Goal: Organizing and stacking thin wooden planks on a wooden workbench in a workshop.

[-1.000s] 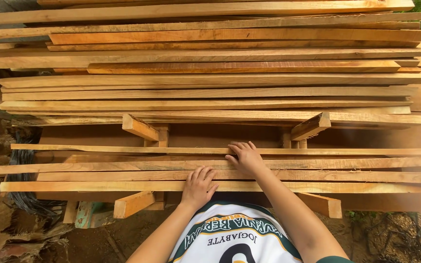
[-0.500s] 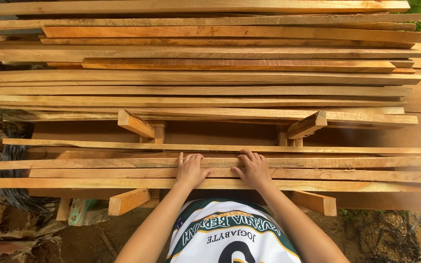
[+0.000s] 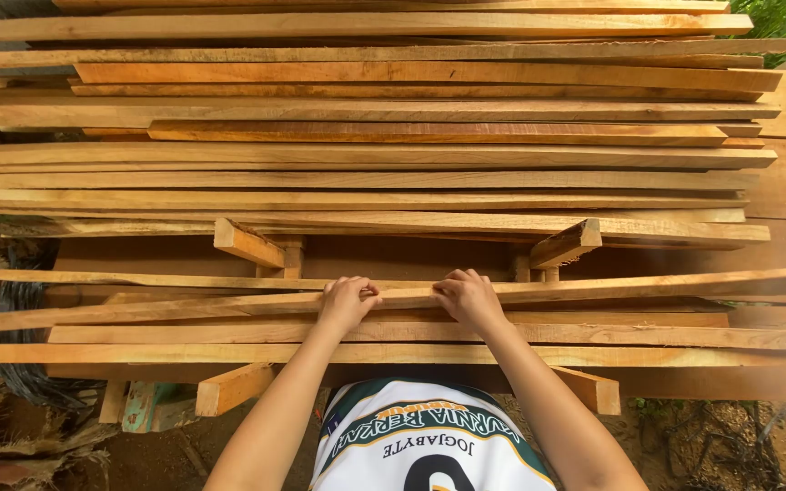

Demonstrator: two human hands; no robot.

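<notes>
Left hand (image 3: 346, 302) and right hand (image 3: 468, 296) both clamped on one long wooden slat (image 3: 639, 289), slightly tilted, lower centre; stacked planks (image 3: 393, 155) above.

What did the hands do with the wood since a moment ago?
Both hands came together and closed on one long plank: the left hand and right hand now grip it, and it sits tilted, its right end raised. Earlier the hands lay flat and apart on the planks. The big stack behind stayed put.
</notes>
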